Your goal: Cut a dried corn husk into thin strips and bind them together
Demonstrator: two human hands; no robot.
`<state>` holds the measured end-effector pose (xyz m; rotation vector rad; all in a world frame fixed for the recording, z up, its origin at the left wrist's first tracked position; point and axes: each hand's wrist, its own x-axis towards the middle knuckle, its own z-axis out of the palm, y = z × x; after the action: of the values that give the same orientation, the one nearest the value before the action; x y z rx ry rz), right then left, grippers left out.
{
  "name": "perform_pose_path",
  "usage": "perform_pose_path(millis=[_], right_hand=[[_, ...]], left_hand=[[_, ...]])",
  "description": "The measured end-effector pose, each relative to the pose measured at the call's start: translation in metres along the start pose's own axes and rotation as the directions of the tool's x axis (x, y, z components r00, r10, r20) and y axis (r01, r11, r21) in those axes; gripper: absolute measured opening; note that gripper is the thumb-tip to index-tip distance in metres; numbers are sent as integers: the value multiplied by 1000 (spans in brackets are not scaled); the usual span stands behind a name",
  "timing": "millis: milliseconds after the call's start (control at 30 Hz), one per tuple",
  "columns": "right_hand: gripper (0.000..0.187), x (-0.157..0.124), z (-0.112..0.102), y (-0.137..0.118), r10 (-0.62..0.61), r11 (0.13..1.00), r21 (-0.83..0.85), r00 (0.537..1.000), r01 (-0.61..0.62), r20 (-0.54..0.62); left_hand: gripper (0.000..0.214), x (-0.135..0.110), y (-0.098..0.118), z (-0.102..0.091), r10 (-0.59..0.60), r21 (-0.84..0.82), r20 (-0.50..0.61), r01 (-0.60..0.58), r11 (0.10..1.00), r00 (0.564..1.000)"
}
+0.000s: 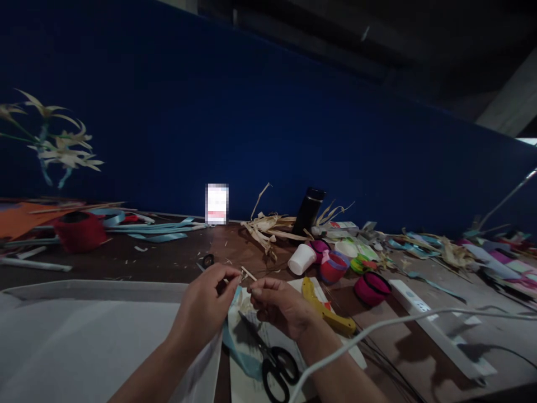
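Note:
My left hand (210, 299) is closed in a pinch, thumb against index finger, with something small and pale at its tips that I cannot make out. Close beside it, my right hand (283, 305) pinches a thin pale stick (248, 273), which points up and left toward the left fingertips. Below the hands, black-handled scissors (268, 358) lie on printed paper (245, 386), their blades pointing up and left. Light blue material (241, 355) lies beside them. A yellow glue gun (325, 313) rests just right of my right hand.
A white tray (104, 341) fills the lower left. Dried husks (268, 226), a black bottle (309, 210), a white cup (302, 259) and ribbon rolls stand behind. A white cable (348, 344) crosses near my right forearm, beside a power strip (436, 327). A blue partition (251, 112) rises behind.

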<state>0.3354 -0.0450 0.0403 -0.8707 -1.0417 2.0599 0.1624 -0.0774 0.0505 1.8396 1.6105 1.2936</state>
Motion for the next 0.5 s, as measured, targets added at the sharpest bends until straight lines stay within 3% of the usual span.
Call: perform_pose_path(millis=[300, 500], right_hand=[[26, -1, 3, 1, -50, 998, -26, 998, 49, -49], [24, 0, 0, 0, -140, 989, 38, 989, 142, -54]], left_hand=[[19, 0, -3, 0, 2, 7, -43, -2, 1000, 999], [18, 0, -1, -1, 33, 82, 67, -38, 996, 997]])
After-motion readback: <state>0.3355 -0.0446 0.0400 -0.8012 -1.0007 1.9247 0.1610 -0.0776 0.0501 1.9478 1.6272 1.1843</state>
